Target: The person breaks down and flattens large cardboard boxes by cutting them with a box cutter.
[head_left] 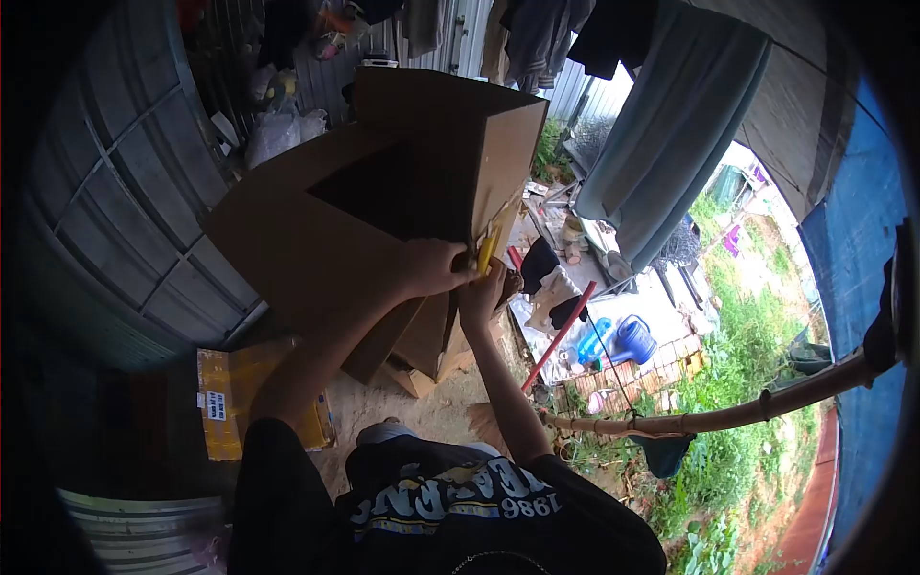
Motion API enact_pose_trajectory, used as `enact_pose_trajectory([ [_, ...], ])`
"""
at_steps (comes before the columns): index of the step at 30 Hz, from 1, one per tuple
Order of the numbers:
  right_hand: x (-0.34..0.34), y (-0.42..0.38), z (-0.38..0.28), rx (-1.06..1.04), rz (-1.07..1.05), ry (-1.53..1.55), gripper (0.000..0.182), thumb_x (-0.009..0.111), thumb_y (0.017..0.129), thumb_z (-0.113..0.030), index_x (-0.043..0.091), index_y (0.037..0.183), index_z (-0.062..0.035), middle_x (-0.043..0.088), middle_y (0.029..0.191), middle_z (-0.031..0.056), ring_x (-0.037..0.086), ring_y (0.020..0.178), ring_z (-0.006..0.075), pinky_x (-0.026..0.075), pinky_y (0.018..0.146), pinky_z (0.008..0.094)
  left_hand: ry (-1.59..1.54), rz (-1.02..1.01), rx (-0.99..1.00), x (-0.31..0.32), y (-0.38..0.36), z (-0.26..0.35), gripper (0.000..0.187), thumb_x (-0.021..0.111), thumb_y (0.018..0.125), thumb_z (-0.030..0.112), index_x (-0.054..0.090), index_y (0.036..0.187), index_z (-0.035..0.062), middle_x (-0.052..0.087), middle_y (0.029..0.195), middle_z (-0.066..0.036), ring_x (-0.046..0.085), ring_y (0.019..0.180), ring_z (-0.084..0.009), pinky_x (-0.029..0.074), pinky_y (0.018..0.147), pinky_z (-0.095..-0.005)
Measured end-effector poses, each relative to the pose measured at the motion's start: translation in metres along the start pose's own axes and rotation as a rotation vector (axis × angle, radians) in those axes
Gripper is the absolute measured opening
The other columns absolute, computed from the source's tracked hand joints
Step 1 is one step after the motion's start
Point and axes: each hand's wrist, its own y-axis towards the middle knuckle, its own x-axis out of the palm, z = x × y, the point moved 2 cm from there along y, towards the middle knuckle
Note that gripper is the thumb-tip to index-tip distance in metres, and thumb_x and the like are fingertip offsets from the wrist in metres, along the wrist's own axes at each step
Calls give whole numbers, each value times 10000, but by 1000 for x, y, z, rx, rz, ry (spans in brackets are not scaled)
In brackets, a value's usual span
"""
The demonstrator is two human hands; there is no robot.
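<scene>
A large brown cardboard box [316,206] with raised flaps stands in front of me, its inside dark. My left hand [434,267] is closed at the box's near right edge, gripping the cardboard there. Just to its right, my right hand [482,287] is closed around the lower end of a yellow tool [488,251], which stands upright against the narrow side of the box. The tool's tip is too small to make out. The two hands are close together.
A flattened yellow-taped carton [225,402] lies on the ground at the lower left. A bamboo pole [709,420] crosses the right side. Behind it are a blue watering can [634,339] and a red stick [561,335]. A grey-green cloth [671,134] hangs at the upper right.
</scene>
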Motion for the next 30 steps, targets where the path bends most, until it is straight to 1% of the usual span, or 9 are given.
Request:
enact_pose_trajectory([
  [2, -10, 4, 6, -3, 54, -57, 383, 632, 648, -81, 447, 975, -2, 483, 892, 172, 500, 844, 356, 402, 736, 391, 80, -106, 129, -14, -14, 10, 522, 658, 645, 338, 540, 1092, 96, 593, 890, -117, 586, 793, -246, 456, 696, -349],
  [6, -43, 26, 32, 28, -32, -24, 425, 606, 641, -64, 431, 1022, 4, 503, 869, 181, 521, 806, 358, 418, 706, 386, 278, -298, 283, -41, -49, 14, 488, 650, 636, 187, 538, 1103, 101, 528, 1069, -116, 532, 963, -217, 431, 780, -343],
  [8, -53, 31, 31, 53, -98, -72, 437, 599, 653, -66, 415, 1043, 4, 511, 843, 175, 534, 764, 338, 425, 670, 374, 266, -255, 226, -56, -69, 21, 463, 570, 659, 3, 535, 1108, 109, 454, 1187, -108, 433, 1120, -207, 390, 882, -352],
  [11, -62, 40, 9, 32, -98, 21, 405, 598, 670, -88, 412, 1022, -12, 520, 775, 150, 547, 654, 263, 421, 570, 338, 345, -25, 190, -89, -93, 16, 506, 472, 667, -133, 532, 1108, 106, 456, 1198, -104, 484, 1073, -220, 412, 888, -349],
  [13, -61, 44, -3, 44, -137, 1, 388, 605, 666, -93, 407, 993, -26, 508, 681, 119, 531, 573, 213, 402, 514, 319, 343, -49, -12, -125, -104, 21, 472, 444, 666, -147, 553, 1065, 79, 485, 1176, -93, 535, 1008, -230, 432, 888, -327],
  [19, -68, 55, -31, -74, -67, 57, 403, 586, 696, -107, 384, 1036, -33, 510, 643, 107, 539, 572, 210, 418, 535, 325, 442, -85, -117, -179, -122, -11, 350, 466, 636, -143, 595, 918, 20, 594, 964, -105, 579, 887, -243, 459, 755, -353],
  [21, -75, 68, -37, -248, -37, 70, 443, 589, 696, -100, 373, 1078, -34, 524, 676, 111, 547, 599, 214, 425, 562, 321, 626, 96, -56, -185, -131, -18, 317, 463, 635, -145, 586, 889, -2, 609, 877, -108, 586, 839, -244, 450, 701, -345],
  [23, -82, 82, -35, -106, -166, 60, 525, 611, 698, -155, 355, 1131, -3, 554, 890, 155, 567, 794, 236, 435, 719, 326, 590, 189, -49, -188, -143, -28, 281, 464, 643, -131, 580, 846, 26, 606, 820, -87, 587, 802, -251, 448, 672, -349],
  [30, -84, 102, -20, -299, -186, 34, 494, 618, 706, -130, 367, 1114, -9, 567, 831, 126, 572, 757, 218, 443, 691, 327, 469, 368, -185, -193, -204, -61, 199, 461, 686, -116, 560, 802, 12, 603, 762, -68, 591, 780, -241, 435, 645, -338],
])
